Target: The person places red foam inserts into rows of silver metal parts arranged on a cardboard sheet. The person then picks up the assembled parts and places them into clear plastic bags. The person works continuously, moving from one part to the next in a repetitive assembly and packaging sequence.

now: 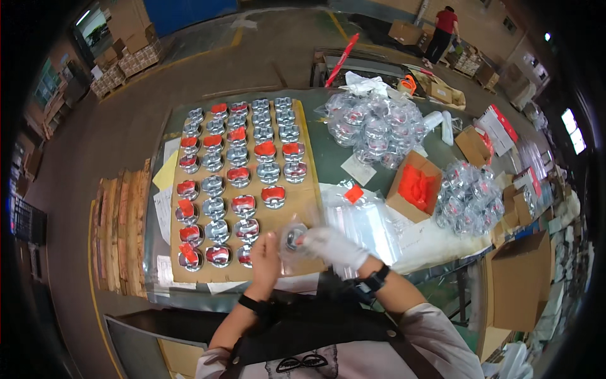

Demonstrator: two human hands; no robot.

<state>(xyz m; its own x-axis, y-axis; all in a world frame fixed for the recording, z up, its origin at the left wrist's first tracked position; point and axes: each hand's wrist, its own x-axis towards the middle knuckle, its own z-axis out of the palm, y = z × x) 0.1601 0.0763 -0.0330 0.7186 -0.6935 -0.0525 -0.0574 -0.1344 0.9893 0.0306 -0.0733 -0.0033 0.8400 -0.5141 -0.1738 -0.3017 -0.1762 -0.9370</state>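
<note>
Near the cardboard's front right corner, a silvery piston (295,239) shows in a clear plastic bag (289,260). My bare left hand (265,258) pinches the left side of the bag, fingers closed. My right hand (338,247), in a white glove and partly blurred, has its fingers closed at the piston's right side. Rows of metal pistons (215,208) stand on the brown cardboard sheet (287,221) to the left. Several of them carry red pieces (265,149) on top.
Flat clear bags (366,230) lie right of my gloved hand. Beyond them stands a carton (391,199) of red pieces. Bagged pistons are heaped at the back (379,126) and right (470,199). Wooden pallets (120,234) lean left of the table. A person (444,31) bends over far off.
</note>
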